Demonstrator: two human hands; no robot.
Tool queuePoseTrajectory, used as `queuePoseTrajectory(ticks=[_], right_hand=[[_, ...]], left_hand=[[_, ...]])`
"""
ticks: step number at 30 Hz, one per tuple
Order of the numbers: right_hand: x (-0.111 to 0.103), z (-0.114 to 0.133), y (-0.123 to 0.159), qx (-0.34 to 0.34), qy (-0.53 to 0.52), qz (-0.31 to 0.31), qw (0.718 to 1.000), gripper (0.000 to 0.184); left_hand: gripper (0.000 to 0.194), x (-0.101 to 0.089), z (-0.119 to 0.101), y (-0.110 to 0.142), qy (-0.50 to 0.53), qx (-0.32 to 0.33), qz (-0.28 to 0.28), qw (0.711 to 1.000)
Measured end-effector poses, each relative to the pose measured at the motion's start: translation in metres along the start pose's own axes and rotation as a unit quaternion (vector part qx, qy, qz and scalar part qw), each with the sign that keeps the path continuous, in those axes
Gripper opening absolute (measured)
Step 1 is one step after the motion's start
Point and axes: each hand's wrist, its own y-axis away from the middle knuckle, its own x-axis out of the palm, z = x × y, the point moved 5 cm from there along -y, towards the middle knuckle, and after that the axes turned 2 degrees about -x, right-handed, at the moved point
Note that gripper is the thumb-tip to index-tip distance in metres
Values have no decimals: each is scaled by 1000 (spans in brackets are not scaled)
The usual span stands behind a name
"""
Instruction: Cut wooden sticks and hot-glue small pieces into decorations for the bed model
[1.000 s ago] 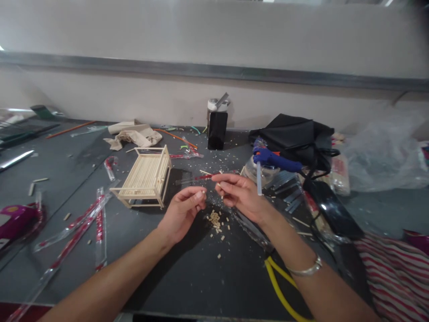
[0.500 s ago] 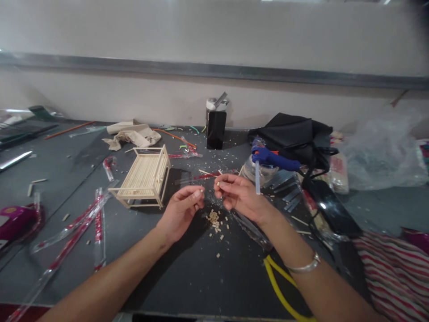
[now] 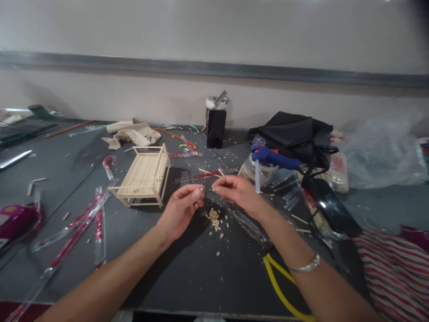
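Observation:
My left hand (image 3: 181, 210) is closed in a pinch, with the pale end of a small wooden stick piece (image 3: 201, 189) showing at the fingertips. Facing it across a narrow gap, my right hand (image 3: 239, 194) pinches another tiny wooden piece (image 3: 213, 189) between thumb and index finger. Below the fingertips lies a pile of short cut stick pieces (image 3: 213, 216), with crumbs scattered around. To the left of my left hand, a miniature bed frame made of thin wooden sticks (image 3: 144, 173) stands upright on the dark table (image 3: 187, 277).
A blue glue gun (image 3: 276, 158) rests behind my right hand, near a black bag (image 3: 291, 129). A phone (image 3: 216, 129) leans upright at the back. Plastic-wrapped red strips (image 3: 72, 241) lie left; yellow-handled scissors (image 3: 278, 286) sit under my right forearm.
My right hand has shifted slightly left and its fingers have turned, so less of its wooden piece shows. My left hand stays nearly still, and the stick bed has not moved.

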Motion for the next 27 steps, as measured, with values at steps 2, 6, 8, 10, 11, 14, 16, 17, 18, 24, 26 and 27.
queuePoseTrajectory(ticks=[2, 6, 8, 10, 11, 14, 16, 17, 18, 24, 26, 27], right_hand=[[1, 2, -1, -14, 76, 3, 997, 6], [3, 0, -2, -26, 191, 25, 981, 4], [2, -2, -2, -27, 232, 35, 972, 4], [-1, -2, -1, -26, 270, 50, 961, 4], [-2, -1, 0, -23, 287, 61, 956, 5], [-3, 2, 6, -9, 335, 107, 936, 8], [-3, 4, 9, -5, 362, 125, 924, 9], [-2, 5, 10, -6, 372, 130, 919, 9], [0, 6, 11, -9, 379, 133, 916, 9], [6, 5, 11, -28, 371, 152, 916, 16], [6, 5, 10, -33, 349, 153, 924, 15], [6, 6, 10, -35, 334, 150, 930, 13]], left_hand=[[18, 0, 0, 0, -1, -1, 0, 1000], [18, 1, -1, 0, -3, 2, 0, 1000], [18, 1, -1, 0, -5, 3, -1, 1000], [17, 1, -1, 0, -4, 2, -2, 1000], [17, 1, -1, 0, -3, 2, -2, 1000], [17, 0, 0, -1, -1, 2, -1, 1000], [17, 0, 0, -1, -1, 1, 0, 1000], [17, -1, 0, -1, 0, 1, 1, 1000], [18, -1, 1, -1, 0, 0, 1, 1000], [19, -1, 1, -1, 0, 2, 1, 1000], [19, -1, 1, -1, 0, 0, 0, 1000], [19, -1, 1, -1, -1, -2, -1, 1000]])
